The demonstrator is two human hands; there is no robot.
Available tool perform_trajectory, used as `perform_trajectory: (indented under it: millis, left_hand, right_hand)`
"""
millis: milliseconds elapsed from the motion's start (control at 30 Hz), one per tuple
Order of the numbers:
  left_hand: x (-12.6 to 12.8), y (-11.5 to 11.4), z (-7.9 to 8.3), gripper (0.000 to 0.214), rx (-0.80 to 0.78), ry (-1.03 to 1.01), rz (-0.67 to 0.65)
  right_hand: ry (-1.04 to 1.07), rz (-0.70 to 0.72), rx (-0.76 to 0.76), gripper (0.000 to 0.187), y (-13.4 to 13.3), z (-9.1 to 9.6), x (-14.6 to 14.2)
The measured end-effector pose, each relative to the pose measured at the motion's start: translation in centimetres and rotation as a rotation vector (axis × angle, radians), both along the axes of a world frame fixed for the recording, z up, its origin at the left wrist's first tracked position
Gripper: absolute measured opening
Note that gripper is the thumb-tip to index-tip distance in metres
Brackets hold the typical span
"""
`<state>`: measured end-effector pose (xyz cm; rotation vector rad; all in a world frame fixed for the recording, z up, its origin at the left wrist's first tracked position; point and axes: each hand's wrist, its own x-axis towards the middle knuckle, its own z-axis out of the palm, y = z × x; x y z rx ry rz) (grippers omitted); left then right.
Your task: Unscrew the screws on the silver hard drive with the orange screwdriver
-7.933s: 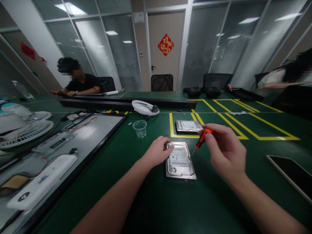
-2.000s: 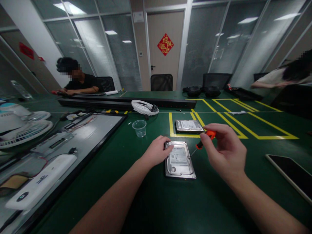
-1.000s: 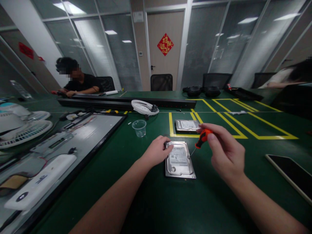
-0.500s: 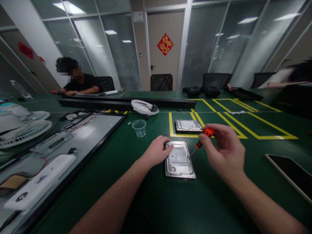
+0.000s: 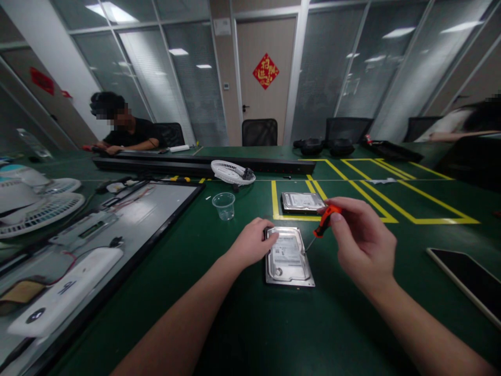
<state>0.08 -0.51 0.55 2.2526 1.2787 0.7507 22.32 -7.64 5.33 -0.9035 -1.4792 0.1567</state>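
Note:
A silver hard drive [image 5: 288,257] lies flat on the green table in front of me. My left hand [image 5: 250,243] rests closed against its upper left corner, fingertips on the casing. My right hand [image 5: 362,243] pinches the orange and black handle of a small screwdriver [image 5: 323,222]. The thin shaft slants down to the drive's upper right edge. A second hard drive [image 5: 302,202] lies just beyond, inside a yellow taped box.
A clear plastic cup [image 5: 224,206] stands left of the drives. A large opened panel [image 5: 97,230] with boards fills the left side. White fan grilles [image 5: 39,209] sit far left, another grille [image 5: 232,172] behind. A dark tablet [image 5: 467,279] lies right. Other people sit at the far left and far right.
My right fingers have shifted round the screwdriver handle, which tilts slightly differently from frame to frame. The left hand and the drive have stayed put.

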Motion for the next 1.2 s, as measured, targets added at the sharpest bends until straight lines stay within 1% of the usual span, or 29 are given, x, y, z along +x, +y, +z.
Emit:
perform_trajectory:
  millis: [133,233,400,467,567,833,967,1100,1200]
  left_hand:
    - [0.02,0.01,0.05,0.031,0.000,0.005,0.002]
    - [0.02,0.04,0.05,0.031,-0.001,0.007,0.001]
    - [0.04,0.05,0.05,0.030,0.010,0.003,0.000]
    - [0.05,0.03,0.09,0.029,0.011,0.005,0.002]
    - [0.04,-0.01,0.14,0.029,0.000,0.007,0.004]
    - [0.07,-0.01,0.14,0.030,-0.002,0.005,0.008]
    - [0.05,-0.05,0.14,0.030,-0.004,0.006,0.005]
    - [0.03,-0.10,0.18,0.031,-0.008,0.004,0.001]
    - [0.03,-0.09,0.22,0.031,-0.007,0.005,0.005]
  right_hand:
    - [-0.025,-0.062,0.040,0.028,0.43,-0.16,0.13]
    - [-0.038,-0.078,0.033,0.029,0.59,-0.19,0.22]
    - [-0.014,-0.044,0.034,0.028,0.21,0.07,0.09]
    - [0.007,-0.004,0.022,0.024,-0.05,0.23,-0.04]
    - [0.025,0.033,0.004,0.025,-0.26,0.33,-0.15]
    - [-0.021,-0.088,0.056,0.030,0.44,-0.13,0.11]
    - [-0.086,-0.125,0.063,0.027,0.53,-0.11,0.36]
    - [-0.076,-0.071,0.059,0.025,0.21,0.13,0.35]
    - [-0.040,-0.030,0.024,0.026,-0.08,0.26,0.25]
